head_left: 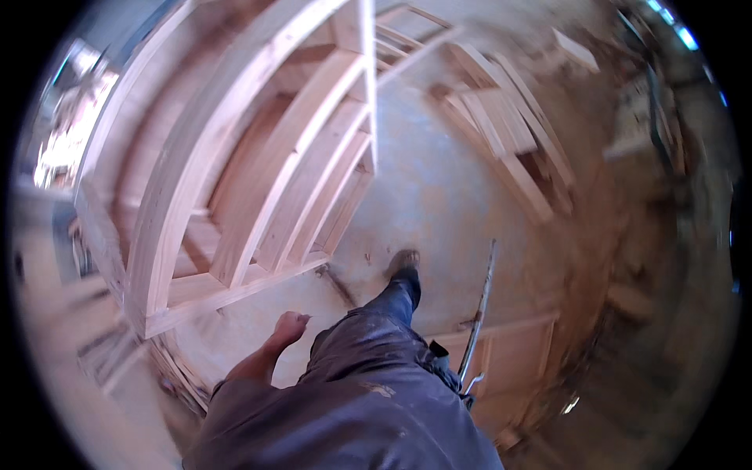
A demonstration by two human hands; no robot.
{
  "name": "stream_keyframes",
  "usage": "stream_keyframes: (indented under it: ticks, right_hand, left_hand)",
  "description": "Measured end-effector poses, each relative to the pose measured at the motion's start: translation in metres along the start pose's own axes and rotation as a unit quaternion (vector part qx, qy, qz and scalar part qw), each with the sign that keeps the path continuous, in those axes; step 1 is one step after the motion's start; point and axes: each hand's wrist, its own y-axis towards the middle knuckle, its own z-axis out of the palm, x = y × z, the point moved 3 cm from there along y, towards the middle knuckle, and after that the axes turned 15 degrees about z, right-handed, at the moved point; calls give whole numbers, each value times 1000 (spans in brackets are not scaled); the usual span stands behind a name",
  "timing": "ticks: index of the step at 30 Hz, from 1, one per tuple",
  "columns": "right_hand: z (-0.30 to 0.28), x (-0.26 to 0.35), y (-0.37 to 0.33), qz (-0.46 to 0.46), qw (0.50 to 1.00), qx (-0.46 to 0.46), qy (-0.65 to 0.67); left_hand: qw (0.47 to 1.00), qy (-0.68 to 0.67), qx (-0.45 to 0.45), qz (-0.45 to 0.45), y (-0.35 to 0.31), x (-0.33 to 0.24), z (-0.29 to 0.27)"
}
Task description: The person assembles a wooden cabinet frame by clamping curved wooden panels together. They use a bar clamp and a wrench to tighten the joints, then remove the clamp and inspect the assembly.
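Note:
My left hand [289, 327] hangs in front of my body with the fingers curled in and nothing visible in it, just right of the bottom plate of a wooden stud wall frame [235, 196]. My right hand is out of view. A long thin metal bar [479, 313] runs along my right side near my hip; what holds it is hidden. My leg in dark trousers steps forward, the shoe [403, 266] on the concrete floor [439, 188].
The stud frame stands to my left and ahead. Loose boards and a leaning wooden frame [509, 133] lie on the floor at the upper right. A flat panel [509, 360] lies at the lower right. The picture is blurred by motion.

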Motion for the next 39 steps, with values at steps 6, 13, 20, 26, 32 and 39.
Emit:
stream_keyframes:
  ticks: [6,13,20,26,32,39]
  right_hand:
    - [-58,188,101,-49,994,52,-78]
    - [-96,406,215,-124,978,93,-139]
    - [-124,638,314,-202,941,142,-231]
    - [-127,832,332,-267,901,171,-296]
    - [-78,978,330,-319,847,193,-380]
    - [11,1114,362,-321,784,244,-471]
  left_hand:
    - [989,-110,-95,39,96,-147,-16]
    - [934,-347,-83,-4,187,-309,-53]
    - [869,-380,-318,13,279,-416,-2]
    - [792,-396,-459,-72,334,-491,-40]
    - [683,-515,-510,-90,395,-519,-35]
    - [583,-608,-524,-128,403,-526,-144]
